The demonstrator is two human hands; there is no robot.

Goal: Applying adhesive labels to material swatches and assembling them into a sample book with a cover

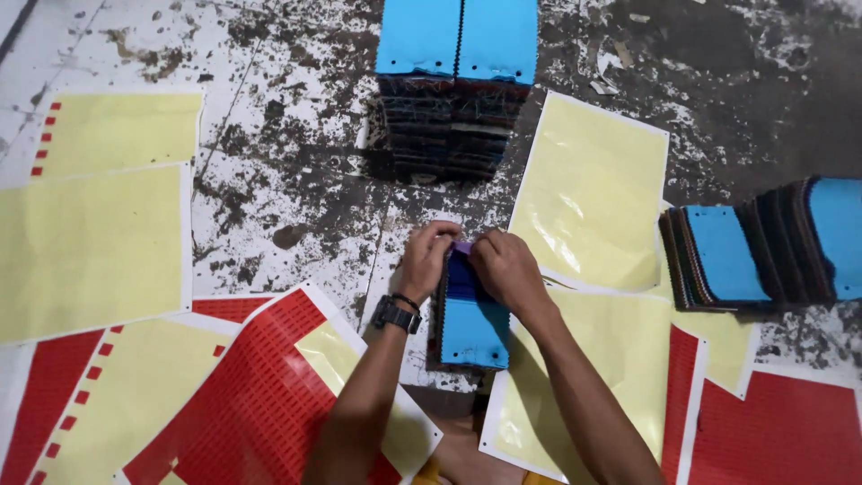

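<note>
Head view: we see the swatch stack (473,314) on the floor (296,180) near the middle, blue piece on top, dark layers beneath. Our left hand (424,262) and right hand (505,269) both pinch its far edge, fingers closed on the fabric there. We judge it light, soft and floppy, layers prone to fanning, so holding the bound far edge suits best. A taller stack (453,90) stands farther off, a fanned stack (772,242) lies right, and yellow sheets (90,242) and red sheets (260,395) lie around.
</note>
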